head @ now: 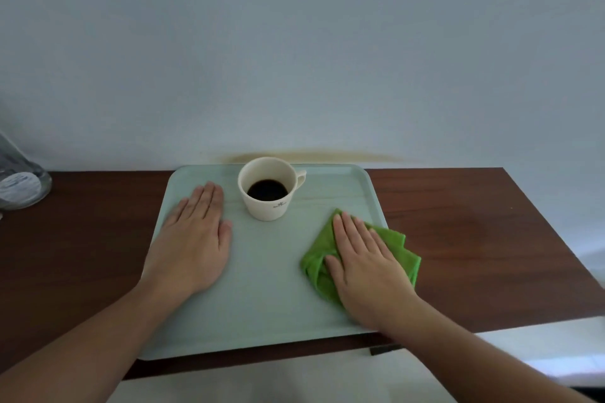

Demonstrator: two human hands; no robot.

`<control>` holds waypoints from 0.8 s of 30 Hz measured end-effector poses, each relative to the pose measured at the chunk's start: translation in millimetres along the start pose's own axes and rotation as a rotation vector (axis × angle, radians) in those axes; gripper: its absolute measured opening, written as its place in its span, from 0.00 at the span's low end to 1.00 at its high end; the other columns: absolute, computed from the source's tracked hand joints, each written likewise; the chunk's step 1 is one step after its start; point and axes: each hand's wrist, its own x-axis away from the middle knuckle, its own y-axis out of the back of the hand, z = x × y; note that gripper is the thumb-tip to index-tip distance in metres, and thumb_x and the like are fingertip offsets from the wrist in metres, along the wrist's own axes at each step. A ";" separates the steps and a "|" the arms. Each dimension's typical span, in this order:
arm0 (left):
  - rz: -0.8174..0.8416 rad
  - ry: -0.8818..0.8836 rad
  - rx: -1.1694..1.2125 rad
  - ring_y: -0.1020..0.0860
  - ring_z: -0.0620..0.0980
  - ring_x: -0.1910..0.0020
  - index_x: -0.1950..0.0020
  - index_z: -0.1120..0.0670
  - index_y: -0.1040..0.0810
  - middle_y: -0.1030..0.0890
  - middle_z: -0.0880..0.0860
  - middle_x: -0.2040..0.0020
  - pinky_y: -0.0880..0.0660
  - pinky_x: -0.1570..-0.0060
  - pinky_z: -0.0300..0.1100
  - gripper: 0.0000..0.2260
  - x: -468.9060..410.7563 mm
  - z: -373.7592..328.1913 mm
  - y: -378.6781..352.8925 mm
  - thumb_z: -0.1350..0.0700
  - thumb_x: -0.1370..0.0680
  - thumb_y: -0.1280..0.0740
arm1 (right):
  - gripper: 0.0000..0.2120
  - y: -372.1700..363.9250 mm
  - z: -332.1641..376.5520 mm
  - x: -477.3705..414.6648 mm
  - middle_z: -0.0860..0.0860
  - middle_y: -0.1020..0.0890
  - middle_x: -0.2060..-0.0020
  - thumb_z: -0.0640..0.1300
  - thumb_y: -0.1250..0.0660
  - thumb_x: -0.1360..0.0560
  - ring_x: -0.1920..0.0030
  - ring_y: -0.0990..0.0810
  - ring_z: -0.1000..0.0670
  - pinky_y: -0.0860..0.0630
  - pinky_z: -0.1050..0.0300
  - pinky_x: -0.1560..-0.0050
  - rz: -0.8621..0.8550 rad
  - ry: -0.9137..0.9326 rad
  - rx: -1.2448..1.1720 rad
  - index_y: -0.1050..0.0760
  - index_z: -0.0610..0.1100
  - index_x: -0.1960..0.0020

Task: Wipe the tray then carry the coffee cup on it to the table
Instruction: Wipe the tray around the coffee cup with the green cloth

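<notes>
A pale green tray (262,288) is lying on a dark brown wooden table (474,222) set against a plain wall (294,42), with a brownish stain (311,155) showing on the wall just behind the tray's far edge. At the far left of the table a clear, partly visible container (19,183) is sitting well apart from the tray. The tray's near edge is reaching to the table's front edge.

The left hand (193,239) is resting palm down on the left half of the tray, fingers extended and together, holding nothing. The right hand (363,262) is pressing flat on a crumpled green cloth (402,249) at the tray's right side, fingers spread straight rather than curled around it (the cloth is spilling over the right rim onto the table).

A cream coffee cup (266,203) is standing upright near the tray's far edge, between the two hands and touching neither, its handle pointing right. It is holding dark coffee (267,190), filling only the lower part.
</notes>
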 end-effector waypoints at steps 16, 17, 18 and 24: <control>0.024 0.018 0.062 0.54 0.45 0.20 0.19 0.54 0.52 0.51 0.50 0.18 0.54 0.22 0.46 0.29 2.1 0.8 2.6 0.45 0.19 0.57 | 0.28 12.2 -84.6 -52.7 0.56 0.51 0.18 0.60 0.59 0.17 0.19 0.54 0.56 0.59 0.56 0.21 -0.030 -0.130 -0.302 0.60 0.57 0.19; 0.027 0.018 0.063 0.54 0.45 0.20 0.19 0.55 0.53 0.51 0.50 0.18 0.54 0.22 0.46 0.29 2.2 0.7 3.6 0.45 0.19 0.57 | 0.28 11.8 -90.0 -49.2 0.56 0.52 0.18 0.59 0.59 0.17 0.19 0.54 0.56 0.59 0.56 0.21 -0.031 -0.133 -0.274 0.60 0.57 0.19; 0.029 0.019 0.063 0.54 0.45 0.20 0.19 0.55 0.53 0.51 0.50 0.18 0.54 0.22 0.46 0.29 2.4 0.8 4.5 0.44 0.19 0.57 | 0.28 11.1 -95.6 -46.3 0.56 0.52 0.18 0.58 0.59 0.16 0.19 0.55 0.55 0.59 0.56 0.21 -0.032 -0.146 -0.240 0.59 0.56 0.18; 0.033 0.046 0.066 0.52 0.47 0.20 0.20 0.56 0.51 0.49 0.52 0.19 0.54 0.22 0.46 0.30 10.9 2.3 7.5 0.44 0.19 0.56 | 0.30 7.5 -115.7 -42.0 0.52 0.56 0.18 0.50 0.57 0.18 0.18 0.57 0.47 0.59 0.49 0.20 -0.073 -0.472 -0.090 0.62 0.51 0.18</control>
